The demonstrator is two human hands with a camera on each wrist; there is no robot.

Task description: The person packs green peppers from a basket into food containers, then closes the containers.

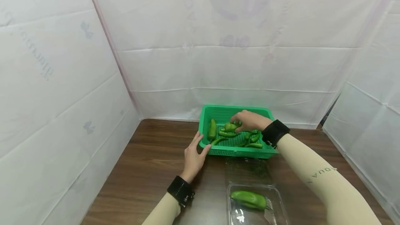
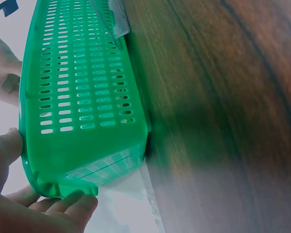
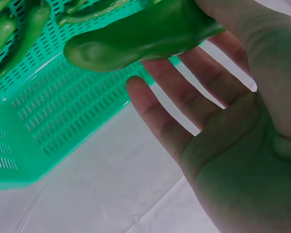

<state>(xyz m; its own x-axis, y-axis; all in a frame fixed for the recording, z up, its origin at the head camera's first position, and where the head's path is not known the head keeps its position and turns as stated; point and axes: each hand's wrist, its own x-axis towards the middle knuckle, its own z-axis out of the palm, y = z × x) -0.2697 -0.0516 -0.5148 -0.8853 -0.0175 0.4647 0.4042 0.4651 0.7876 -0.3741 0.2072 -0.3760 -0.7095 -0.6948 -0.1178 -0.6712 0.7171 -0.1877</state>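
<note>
My right hand (image 1: pixel 248 120) reaches into a green plastic basket (image 1: pixel 242 152) and pinches a thick green chili pepper (image 1: pixel 230 127) between thumb and fingers. In the right wrist view, that pepper (image 3: pixel 131 41) points its blunt end away from the palm. My left hand (image 1: pixel 193 157) holds the basket's near left corner, thumb at the front rim and fingers along the left side. Inside the basket lie several other peppers, among them a thick one (image 1: pixel 212 129) by the left wall and a thin one (image 1: pixel 253 145) near the front wall.
In front of the basket, a clear plastic clamshell box (image 1: pixel 229 204) lies with its lid (image 1: pixel 247 171) folded back toward the basket. One large green pepper (image 1: pixel 248 199) rests in it. White sheeting (image 1: pixel 231 68) encloses the brown wooden table (image 1: pixel 150 169) at the back and both sides.
</note>
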